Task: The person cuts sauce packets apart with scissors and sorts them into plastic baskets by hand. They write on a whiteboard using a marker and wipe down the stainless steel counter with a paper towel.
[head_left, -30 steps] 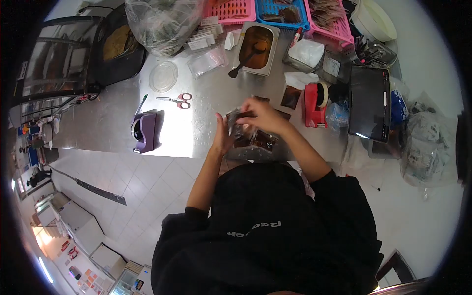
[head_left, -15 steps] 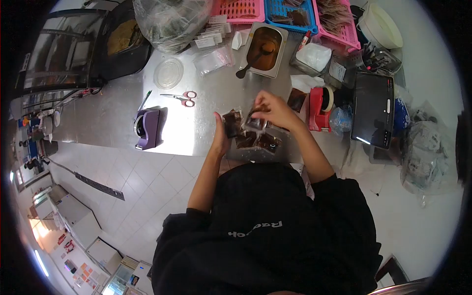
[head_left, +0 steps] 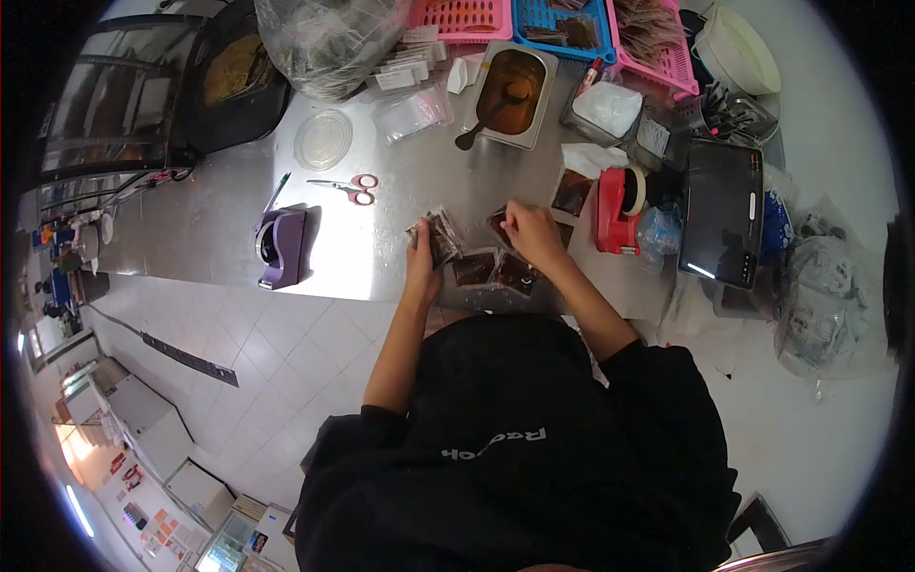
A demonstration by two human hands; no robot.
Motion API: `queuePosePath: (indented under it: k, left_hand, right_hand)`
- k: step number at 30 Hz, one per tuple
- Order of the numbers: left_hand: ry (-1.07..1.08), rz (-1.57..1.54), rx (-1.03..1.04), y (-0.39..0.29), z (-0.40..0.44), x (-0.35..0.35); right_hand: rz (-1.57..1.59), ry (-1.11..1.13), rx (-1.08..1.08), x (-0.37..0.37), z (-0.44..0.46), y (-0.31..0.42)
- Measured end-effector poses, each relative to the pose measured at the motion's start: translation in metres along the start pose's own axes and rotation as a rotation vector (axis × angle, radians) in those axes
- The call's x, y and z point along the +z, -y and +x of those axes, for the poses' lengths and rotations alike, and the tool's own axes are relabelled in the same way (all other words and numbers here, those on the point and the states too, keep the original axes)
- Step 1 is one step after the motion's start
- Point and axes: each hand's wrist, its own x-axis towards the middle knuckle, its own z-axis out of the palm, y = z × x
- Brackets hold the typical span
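Observation:
My left hand [head_left: 421,269] is closed around a small stack of clear sachets with dark brown filling [head_left: 442,235], held tilted just above the steel table. My right hand [head_left: 534,234], fingers curled into a pinch, is at the edge of another brown sachet [head_left: 498,223]; its fingertips are partly hidden. Between and below the hands, a flat brown sachet [head_left: 474,268] lies beside a second one [head_left: 516,275] on the table. One more sachet [head_left: 571,192] rests beyond my right hand, near the red tape dispenser [head_left: 615,212].
A metal pan of amber liquid [head_left: 516,95] holds a black ladle [head_left: 488,122]. Scissors [head_left: 355,189], a purple tape dispenser [head_left: 283,248] and a round lid [head_left: 323,139] lie leftward. Pink [head_left: 658,57] and blue baskets [head_left: 562,36] line the back. A tablet [head_left: 721,214] stands right.
My right hand has moved rightward and closed up, away from the left hand. The left-hand stack is now lifted and tilted, and the sachets below lie more spread out.

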Motion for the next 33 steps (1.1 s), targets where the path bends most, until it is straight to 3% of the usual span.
queuePosePath:
  k: [1, 4, 5, 7, 8, 10, 13, 15, 17, 20, 21, 24, 27, 30, 31, 33]
  left_hand:
    - [-0.073, 0.095, 0.018, 0.0, 0.0, 0.002]
    - [-0.054, 0.197, 0.074, 0.004, -0.002, 0.013]
    - [-0.027, 0.256, 0.064, 0.006, -0.001, 0.015]
    - [0.201, 0.039, -0.034, 0.007, -0.003, 0.018]
    - [0.313, -0.07, -0.085, 0.007, -0.005, 0.02]
    - [0.286, -0.042, -0.187, 0.011, -0.007, 0.025]
    - [0.282, 0.011, -0.188, 0.01, -0.007, 0.037]
    - [0.237, -0.049, -0.209, 0.01, -0.008, 0.039]
    - [0.229, -0.083, -0.224, 0.012, -0.006, 0.038]
    - [0.207, 0.008, -0.231, 0.009, -0.007, 0.046]
    - [0.208, 0.01, -0.225, 0.01, -0.008, 0.045]
    - [0.254, -0.02, -0.199, 0.016, -0.004, 0.046]
    - [0.377, -0.124, -0.153, 0.024, -0.005, 0.052]
    - [0.447, -0.14, -0.107, 0.028, -0.009, 0.068]
    - [0.408, -0.089, -0.125, 0.028, -0.009, 0.071]
    - [0.335, -0.047, -0.159, 0.034, 0.0, 0.067]
  right_hand:
    - [0.146, 0.07, 0.159, -0.007, 0.002, 0.005]
    - [0.637, -0.107, 0.031, -0.012, 0.001, 0.022]
    - [0.657, -0.098, 0.021, -0.014, -0.002, 0.031]
    - [0.693, -0.088, 0.001, -0.017, -0.008, 0.056]
    - [0.661, -0.033, 0.027, -0.01, -0.01, 0.059]
    - [0.557, -0.065, -0.208, 0.002, -0.014, 0.061]
    - [0.507, -0.156, -0.01, -0.014, -0.022, 0.034]
    - [0.072, -0.299, -0.008, -0.034, -0.035, 0.008]
    - [-0.273, -0.187, 0.02, -0.04, -0.051, -0.017]
    - [-0.411, -0.095, 0.039, -0.031, -0.06, -0.053]
    - [-0.39, -0.076, 0.044, -0.034, -0.059, -0.048]
    - [0.36, -0.113, 0.222, -0.051, -0.053, -0.02]
    - [0.886, -0.223, 0.352, -0.048, -0.042, 0.032]
    - [0.791, -0.25, 0.229, -0.02, -0.035, 0.047]
    - [0.731, -0.14, 0.289, -0.021, -0.034, 0.044]
    - [0.599, -0.239, 0.359, -0.03, -0.032, 0.028]
